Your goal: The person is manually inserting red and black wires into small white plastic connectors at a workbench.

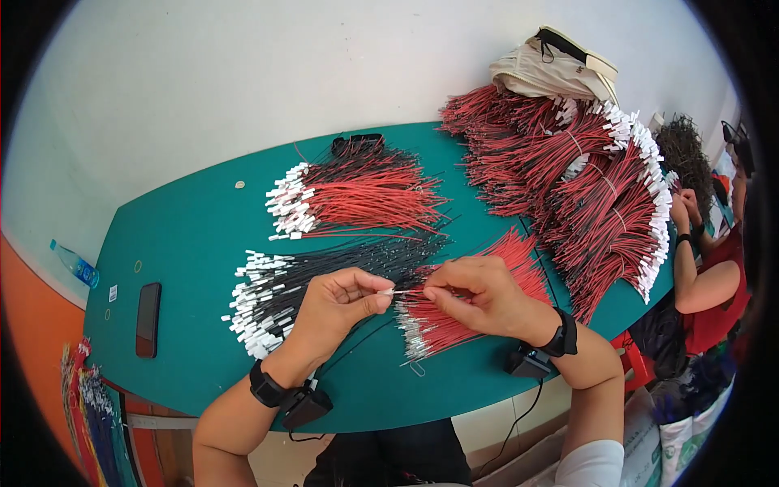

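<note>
Near the middle of the table, my left hand (pixel 337 307) pinches a small white connector (pixel 389 292) between thumb and fingertips. Just to its right, my right hand (pixel 487 296) is closed in a pinch on a thin wire that reaches the connector; the wire's color is hard to make out. Beneath and beside my left hand lie black wires (pixel 324 264) with white connectors on their left ends. Under my right hand spreads a bundle of loose red wires (pixel 519 264) with bare metal terminals at the left ends.
Beyond lies a red-and-black wire bundle (pixel 373 199) with white connectors. Tied bundles (pixel 560 170) are heaped at right, below a pale bag (pixel 544 69). A phone (pixel 148 320) and a bottle (pixel 75 265) are at left. A co-worker's arm (pixel 706 284) shows far right.
</note>
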`<state>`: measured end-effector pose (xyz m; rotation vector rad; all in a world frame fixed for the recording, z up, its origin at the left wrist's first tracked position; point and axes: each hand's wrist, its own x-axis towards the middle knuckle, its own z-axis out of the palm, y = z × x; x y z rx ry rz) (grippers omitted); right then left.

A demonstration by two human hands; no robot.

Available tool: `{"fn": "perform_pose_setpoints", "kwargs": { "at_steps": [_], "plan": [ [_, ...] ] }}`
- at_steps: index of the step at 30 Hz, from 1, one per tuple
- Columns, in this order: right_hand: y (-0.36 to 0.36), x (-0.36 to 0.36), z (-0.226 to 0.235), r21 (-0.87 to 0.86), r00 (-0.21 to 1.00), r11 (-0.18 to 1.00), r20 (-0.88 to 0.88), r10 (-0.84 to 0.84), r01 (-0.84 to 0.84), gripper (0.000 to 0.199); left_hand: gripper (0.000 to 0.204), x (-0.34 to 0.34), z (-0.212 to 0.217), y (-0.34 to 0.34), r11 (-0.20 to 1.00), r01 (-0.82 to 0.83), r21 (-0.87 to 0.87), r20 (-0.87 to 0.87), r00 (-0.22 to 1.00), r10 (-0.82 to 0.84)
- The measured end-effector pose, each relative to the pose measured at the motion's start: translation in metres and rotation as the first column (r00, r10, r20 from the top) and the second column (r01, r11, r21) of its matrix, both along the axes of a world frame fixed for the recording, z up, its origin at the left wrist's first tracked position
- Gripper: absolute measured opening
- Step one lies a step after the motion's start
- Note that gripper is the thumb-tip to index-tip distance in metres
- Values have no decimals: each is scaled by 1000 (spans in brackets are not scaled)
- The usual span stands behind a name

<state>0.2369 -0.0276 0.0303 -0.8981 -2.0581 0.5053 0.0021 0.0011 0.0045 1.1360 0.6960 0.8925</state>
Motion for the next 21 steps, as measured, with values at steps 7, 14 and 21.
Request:
{"fn": "perform_pose_setpoints", "kwargs": {
  "at_steps": [7, 14, 21],
  "plan": [
    [1, 0, -1, -31, 1000, 1000, 14, 2, -2, 3, 17, -2, -2, 3, 999, 19, 43, -20, 1000, -18],
    [2, -2, 0, -26, 1000, 1000, 20, 0, 1, 4, 16, 0, 1, 2, 998, 5, 58, -39, 999, -3],
    [2, 0, -1, -41, 999, 999, 35, 4, -3, 4, 19, -1, -1, 3, 999, -11, 48, -51, 999, 13]
  ]
}}
